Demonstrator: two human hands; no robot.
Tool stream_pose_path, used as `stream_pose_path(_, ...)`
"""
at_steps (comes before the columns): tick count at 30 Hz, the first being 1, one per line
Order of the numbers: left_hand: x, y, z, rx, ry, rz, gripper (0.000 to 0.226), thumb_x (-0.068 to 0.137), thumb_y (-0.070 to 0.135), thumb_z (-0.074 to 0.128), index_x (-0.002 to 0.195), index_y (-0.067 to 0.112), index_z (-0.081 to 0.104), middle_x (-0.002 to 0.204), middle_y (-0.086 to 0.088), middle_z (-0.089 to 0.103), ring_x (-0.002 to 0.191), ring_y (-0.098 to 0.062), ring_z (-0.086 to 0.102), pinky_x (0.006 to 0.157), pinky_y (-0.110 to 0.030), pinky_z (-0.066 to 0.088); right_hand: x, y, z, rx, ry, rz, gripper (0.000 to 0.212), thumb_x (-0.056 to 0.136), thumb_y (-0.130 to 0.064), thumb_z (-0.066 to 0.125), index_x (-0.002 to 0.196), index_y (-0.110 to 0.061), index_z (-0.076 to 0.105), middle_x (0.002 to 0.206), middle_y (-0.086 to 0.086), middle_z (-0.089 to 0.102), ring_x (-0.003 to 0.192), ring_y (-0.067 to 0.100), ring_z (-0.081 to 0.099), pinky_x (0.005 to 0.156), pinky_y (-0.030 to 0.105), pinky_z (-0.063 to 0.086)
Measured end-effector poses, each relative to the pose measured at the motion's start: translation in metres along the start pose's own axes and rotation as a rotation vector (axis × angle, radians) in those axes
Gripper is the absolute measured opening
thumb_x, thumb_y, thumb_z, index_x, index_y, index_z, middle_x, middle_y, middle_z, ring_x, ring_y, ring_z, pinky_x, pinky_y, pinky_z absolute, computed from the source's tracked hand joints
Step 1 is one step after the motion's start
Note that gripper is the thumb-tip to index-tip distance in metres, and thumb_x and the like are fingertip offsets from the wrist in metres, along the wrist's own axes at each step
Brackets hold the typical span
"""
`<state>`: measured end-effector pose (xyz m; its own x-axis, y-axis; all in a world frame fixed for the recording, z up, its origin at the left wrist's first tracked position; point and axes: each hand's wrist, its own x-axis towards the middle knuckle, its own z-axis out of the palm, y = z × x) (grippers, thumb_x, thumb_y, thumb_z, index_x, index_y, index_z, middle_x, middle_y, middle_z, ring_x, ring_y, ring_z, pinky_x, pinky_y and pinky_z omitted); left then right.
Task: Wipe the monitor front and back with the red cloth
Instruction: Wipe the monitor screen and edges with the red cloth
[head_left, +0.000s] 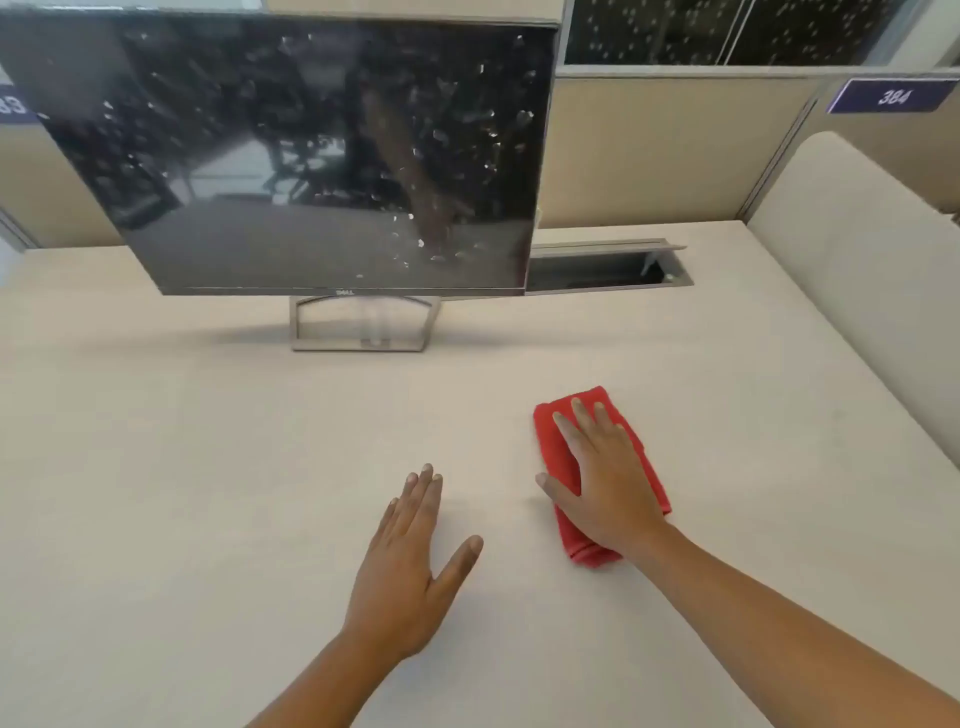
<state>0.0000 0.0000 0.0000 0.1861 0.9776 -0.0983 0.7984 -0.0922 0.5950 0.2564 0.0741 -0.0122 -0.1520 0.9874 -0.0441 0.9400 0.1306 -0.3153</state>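
Note:
A dark monitor (311, 156) stands on a silver frame stand (363, 325) at the back of the desk, its screen off and facing me. A folded red cloth (550, 441) lies flat on the desk, right of centre. My right hand (602, 478) rests flat on the cloth with fingers straight and spread. My left hand (410, 566) lies flat on the bare desk to the left of the cloth, fingers straight, holding nothing. The monitor's back is hidden.
The beige desk (208, 493) runs from the front edge to cubicle partitions (649, 156) behind. An open cable tray slot (602, 270) sits right of the monitor. A padded side panel (857, 270) borders the right; a sign reads 384 (893, 96).

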Motion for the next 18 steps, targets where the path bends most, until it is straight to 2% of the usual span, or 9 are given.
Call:
stream_pose_path(3, 0.007, 0.021, 0.006, -0.05, 0.001, -0.011, 0.084, 0.084, 0.079, 0.016, 0.153, 0.034, 0.003, 0.156, 0.027, -0.007, 0.139, 0.014, -0.017, 0.114, -0.014, -0.005, 0.004, 0.018, 0.002, -0.09, -0.064, 0.044, 0.087, 0.083, -0.075, 0.032, 0.157, -0.038, 0.007, 0.167, -0.003, -0.006, 0.153, 0.025, -0.011, 0.124, 0.048, 0.001)
stream_pose_path(7, 0.014, 0.042, 0.013, -0.113, -0.021, -0.043, 0.082, 0.082, 0.081, 0.015, 0.153, 0.039, 0.007, 0.155, 0.032, -0.002, 0.139, 0.017, -0.012, 0.116, -0.017, 0.005, 0.003, 0.031, 0.012, -0.13, -0.084, 0.041, 0.084, 0.084, -0.074, 0.03, 0.156, -0.042, 0.001, 0.167, -0.001, -0.001, 0.153, 0.028, -0.007, 0.124, 0.049, 0.001)
stream_pose_path(9, 0.017, 0.047, 0.016, -0.13, -0.022, -0.059, 0.082, 0.082, 0.081, 0.014, 0.153, 0.04, 0.008, 0.154, 0.032, 0.0, 0.14, 0.017, -0.009, 0.118, -0.02, 0.009, 0.006, 0.033, 0.014, -0.153, -0.053, 0.029, 0.075, 0.089, -0.064, 0.027, 0.156, -0.042, 0.004, 0.167, 0.002, 0.004, 0.154, 0.03, -0.002, 0.124, 0.049, 0.002)
stream_pose_path(11, 0.019, 0.053, 0.02, -0.146, -0.033, -0.075, 0.082, 0.082, 0.081, 0.016, 0.152, 0.04, 0.009, 0.154, 0.033, 0.001, 0.14, 0.016, -0.007, 0.12, -0.024, 0.013, 0.007, 0.032, 0.018, -0.132, -0.026, -0.003, 0.066, 0.094, -0.045, 0.032, 0.157, -0.04, 0.012, 0.166, 0.006, 0.012, 0.153, 0.032, 0.005, 0.123, 0.048, 0.005)
stream_pose_path(14, 0.02, 0.062, 0.023, -0.178, -0.044, -0.102, 0.081, 0.083, 0.081, 0.02, 0.152, 0.039, 0.01, 0.154, 0.032, 0.003, 0.141, 0.015, -0.005, 0.12, -0.025, 0.015, 0.005, 0.034, 0.025, -0.035, 0.027, -0.044, 0.064, 0.094, -0.017, 0.037, 0.156, -0.03, 0.025, 0.163, 0.011, 0.022, 0.152, 0.032, 0.016, 0.122, 0.039, 0.009)
stream_pose_path(16, 0.021, 0.068, 0.024, -0.207, -0.043, -0.117, 0.077, 0.086, 0.076, 0.025, 0.152, 0.039, 0.012, 0.153, 0.033, 0.006, 0.142, 0.014, -0.002, 0.119, -0.025, 0.019, 0.004, 0.037, 0.025, 0.025, 0.046, -0.054, 0.065, 0.095, -0.006, 0.037, 0.156, -0.02, 0.025, 0.164, 0.011, 0.02, 0.153, 0.027, 0.015, 0.122, 0.032, 0.005)
stream_pose_path(18, 0.022, 0.073, 0.023, -0.265, -0.042, -0.124, 0.069, 0.091, 0.067, 0.031, 0.152, 0.039, 0.015, 0.152, 0.033, 0.009, 0.142, 0.013, 0.003, 0.119, -0.025, 0.021, 0.006, 0.039, 0.022, 0.166, 0.046, -0.032, 0.064, 0.096, 0.0, 0.036, 0.156, -0.016, 0.023, 0.165, 0.004, 0.017, 0.153, 0.014, 0.008, 0.12, 0.022, 0.0)
